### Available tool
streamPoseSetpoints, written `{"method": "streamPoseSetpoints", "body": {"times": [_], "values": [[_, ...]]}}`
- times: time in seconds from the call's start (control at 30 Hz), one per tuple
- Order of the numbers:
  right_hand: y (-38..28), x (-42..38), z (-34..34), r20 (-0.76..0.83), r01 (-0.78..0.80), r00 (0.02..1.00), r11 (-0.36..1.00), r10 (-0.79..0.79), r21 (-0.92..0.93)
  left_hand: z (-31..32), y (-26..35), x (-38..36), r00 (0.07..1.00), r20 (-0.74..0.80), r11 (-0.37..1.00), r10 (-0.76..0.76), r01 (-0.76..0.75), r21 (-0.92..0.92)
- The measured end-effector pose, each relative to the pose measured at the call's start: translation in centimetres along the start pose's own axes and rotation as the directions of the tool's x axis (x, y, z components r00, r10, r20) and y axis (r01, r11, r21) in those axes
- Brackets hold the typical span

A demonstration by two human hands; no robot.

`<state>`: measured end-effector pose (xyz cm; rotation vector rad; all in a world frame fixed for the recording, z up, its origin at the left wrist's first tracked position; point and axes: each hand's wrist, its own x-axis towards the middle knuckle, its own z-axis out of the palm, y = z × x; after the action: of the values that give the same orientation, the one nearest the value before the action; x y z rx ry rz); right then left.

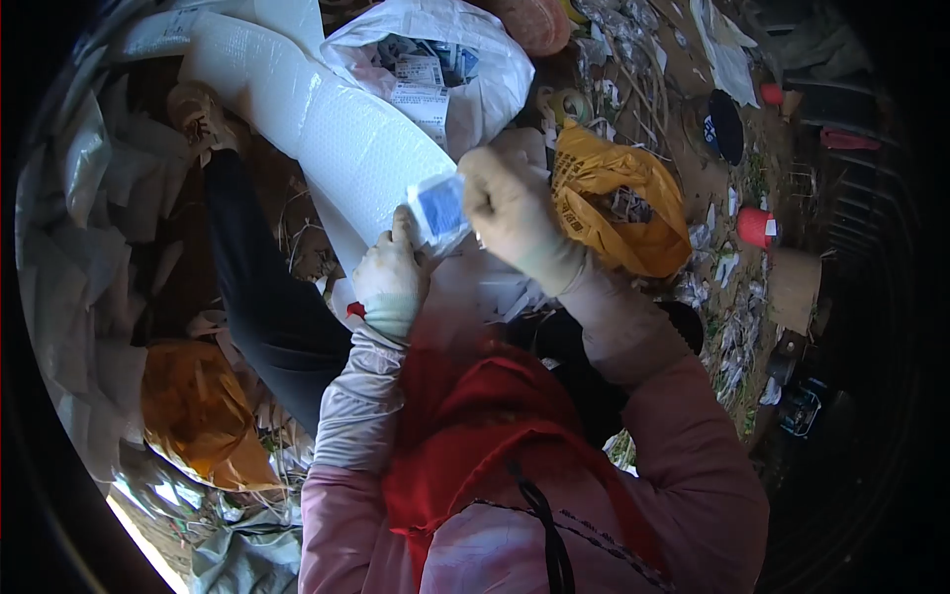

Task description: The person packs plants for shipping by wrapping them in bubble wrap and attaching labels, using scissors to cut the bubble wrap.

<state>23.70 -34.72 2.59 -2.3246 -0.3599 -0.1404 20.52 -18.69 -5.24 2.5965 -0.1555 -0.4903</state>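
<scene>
My left hand (389,280), in a pale work glove, pinches a small flat packet (438,211), white with a blue label. Against the packet's upper right side is my right hand (507,203), also gloved, with its fingers curled closed. What those fingers hold, if anything, is hidden. Under and beyond the packet runs a long strip of white bubble wrap (346,134). Just past my hands stands an open white sack (495,64) with printed labels and blue-and-white pieces in it.
A yellow plastic bag (618,203) lies open on the right, an orange bag (198,411) at lower left. White sheets (74,257) pile up along the left side. My outstretched leg (262,277) crosses the left. Red spools (755,227) and litter lie on the right.
</scene>
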Motion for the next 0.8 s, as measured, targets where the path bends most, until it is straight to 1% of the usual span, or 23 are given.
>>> {"method": "streamPoseSetpoints", "body": {"times": [0.03,0.07,0.13,0.17,0.2,0.27,0.3,0.33,0.4,0.47,0.5,0.53,0.57,0.6,0.63,0.67,0.7,0.73,0.77,0.8], "values": [[-1.2,-2.4,1.3,0.166,0.036,0.986,0.945,0.020,-0.326,0.1,0.3,-0.4,1.000,-0.020,1.000,-0.019,0.018,-0.005],[-1.8,-4.4,2.5,0.309,0.119,0.946,0.785,0.096,-0.608,0.2,0.7,-1.0,0.999,-0.047,1.000,-0.014,0.013,-0.013],[-1.7,-6.6,3.9,0.316,-0.030,0.917,0.833,0.242,-0.552,0.6,1.3,-1.9,0.994,-0.106,1.000,-0.005,0.002,-0.029],[-1.8,-7.2,3.9,0.328,-0.105,0.892,0.849,0.310,-0.518,1.1,1.6,-2.8,0.990,-0.121,0.997,0.071,-0.067,0.031],[-2.4,-7.5,3.6,0.309,-0.085,0.911,0.857,0.273,-0.508,1.6,1.7,-3.9,0.980,-0.162,0.993,0.114,-0.118,-0.015],[-4.0,-7.9,2.7,0.253,-0.061,0.945,0.872,0.206,-0.485,2.0,1.6,-5.4,0.965,-0.253,0.994,0.076,-0.095,-0.062],[-5.5,-8.6,2.3,0.274,-0.034,0.937,0.837,0.217,-0.545,1.7,1.6,-5.6,0.972,-0.235,0.987,0.000,-0.037,-0.155],[-6.1,-9.6,2.4,0.280,-0.012,0.939,0.832,0.200,-0.554,1.5,1.2,-6.2,0.960,-0.278,0.964,-0.005,-0.069,-0.255],[-6.0,-11.4,3.5,0.270,0.023,0.949,0.822,0.160,-0.569,0.5,2.1,-7.4,0.947,-0.318,0.974,0.033,-0.103,-0.204],[-5.0,-12.3,3.5,0.206,-0.110,0.955,0.902,0.212,-0.417,0.2,2.7,-8.3,0.934,-0.345,0.983,0.096,-0.142,-0.112],[-4.5,-12.3,3.1,0.177,-0.171,0.955,0.928,0.239,-0.331,0.0,2.9,-8.9,0.932,-0.317,0.979,0.176,-0.198,-0.037],[-4.1,-12.0,2.6,0.208,-0.253,0.928,0.934,0.308,-0.253,0.1,3.5,-9.8,0.887,-0.354,0.953,0.295,-0.298,0.046],[-3.9,-11.5,1.9,0.488,0.161,0.860,0.825,0.152,-0.542,0.3,3.6,-10.3,0.872,-0.358,0.939,0.334,-0.341,0.047],[-3.7,-10.9,1.2,0.740,0.582,0.660,0.538,0.125,-0.610,0.5,3.7,-10.7,0.854,-0.360,0.922,0.375,-0.385,0.048],[-1.6,-11.4,2.8,0.603,0.343,0.781,0.697,0.160,-0.630,0.1,4.0,-11.1,0.831,-0.361,0.901,0.422,-0.429,0.067],[0.3,-11.7,4.8,0.542,0.575,0.796,-0.055,0.270,-0.816,-0.4,4.4,-11.4,0.807,-0.359,0.877,0.469,-0.472,0.086],[1.9,-12.0,6.9,0.427,0.499,0.847,-0.754,0.318,-0.427,-0.9,4.8,-12.0,0.782,-0.351,0.851,0.516,-0.515,0.102],[3.0,-12.9,7.0,0.365,0.494,0.870,-0.615,0.333,-0.615,-1.2,5.3,-12.7,0.797,-0.328,0.861,0.508,-0.485,0.155],[2.7,-14.1,6.7,0.306,0.323,0.877,0.017,0.370,-0.946,-1.3,5.9,-13.5,0.805,-0.297,0.857,0.514,-0.472,0.206],[2.0,-15.2,6.3,0.203,-0.131,0.868,0.604,0.453,-0.786,-1.0,6.7,-14.2,0.805,-0.255,0.841,0.535,-0.478,0.254]]}}
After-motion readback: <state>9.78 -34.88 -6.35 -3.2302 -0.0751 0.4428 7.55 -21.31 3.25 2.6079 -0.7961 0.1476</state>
